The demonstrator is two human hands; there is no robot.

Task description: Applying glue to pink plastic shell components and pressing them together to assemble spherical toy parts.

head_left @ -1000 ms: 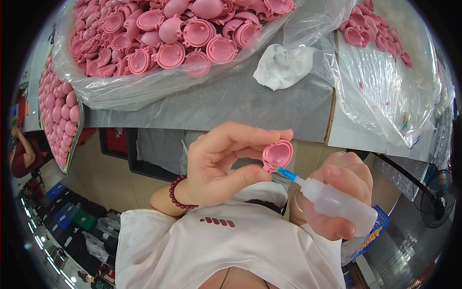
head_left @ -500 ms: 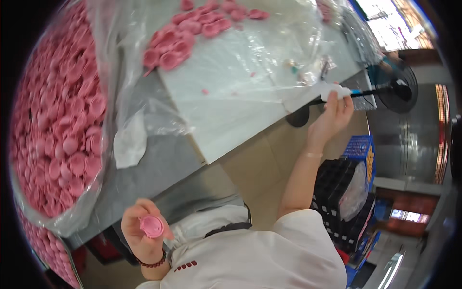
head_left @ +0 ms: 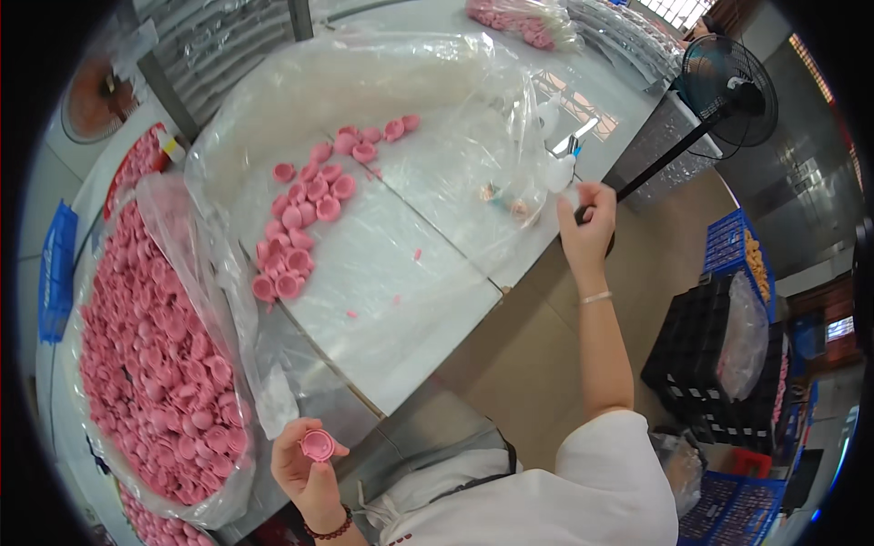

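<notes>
My left hand (head_left: 309,473), low in the view, closes its fingers around a small pink round cup-shaped piece (head_left: 317,445), its open rim facing up. At the table's right edge my right hand (head_left: 589,223) is bent, thumb and fingers drawn together. A dark shape shows between those fingers; whether it is held or lies behind them I cannot make out. Just beyond the right hand lies a white object (head_left: 558,173) of unclear kind. Several loose pink cups (head_left: 296,218) are scattered on the plastic-covered table (head_left: 410,337).
A large clear bag of pink cups (head_left: 164,382) fills the left side. A crumpled white sheet (head_left: 276,405) lies between bag and table. At the right stand a black fan (head_left: 728,91), black crates (head_left: 692,355) and a blue basket (head_left: 733,241) with orange-tan pieces.
The view has shifted, showing more of the table and far side. My right hand has come away from the white object and drawn nearer. The left hand still holds the pink cup.
</notes>
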